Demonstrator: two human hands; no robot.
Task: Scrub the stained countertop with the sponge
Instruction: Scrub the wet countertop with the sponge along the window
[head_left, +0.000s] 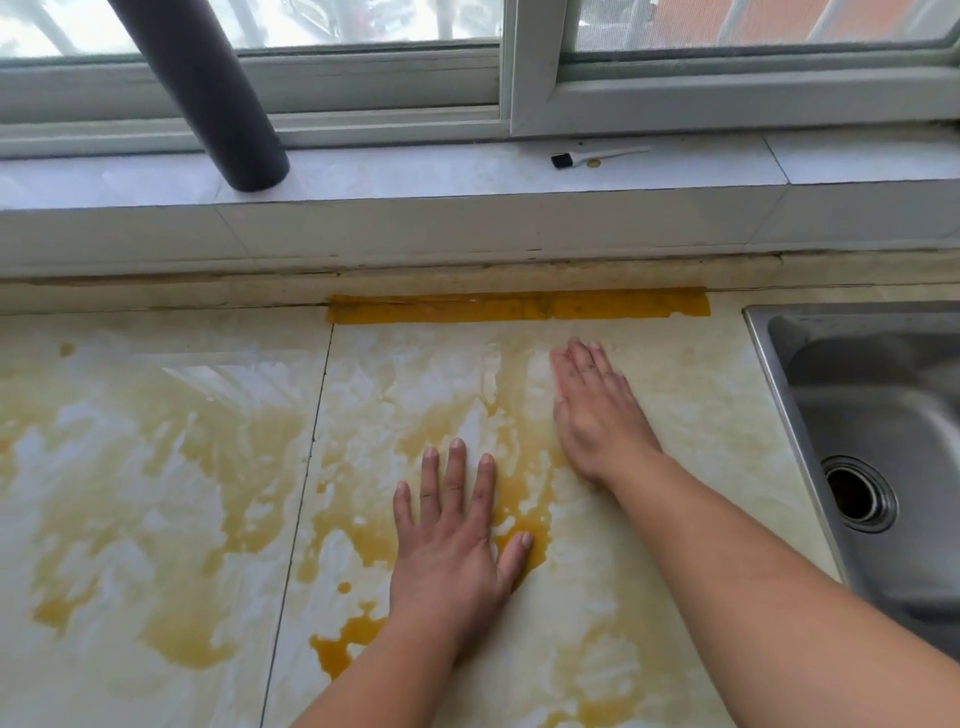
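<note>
**No legible text in view**

No writing, label, brand, number or sign can be read anywhere in the head view. The pale, yellow-stained tiled countertop (156, 467) is unmarked, as are the stainless-steel sink (872, 415) and the white window frame (519, 78). The small white-handled brush with a black head (597, 156) on the sill is too small for any print to be made out.

Left hand (452, 540) and right hand (592, 410) lie flat, fingers straight, on the yellow-stained countertop (156, 467) beside the sink (872, 395).
</note>
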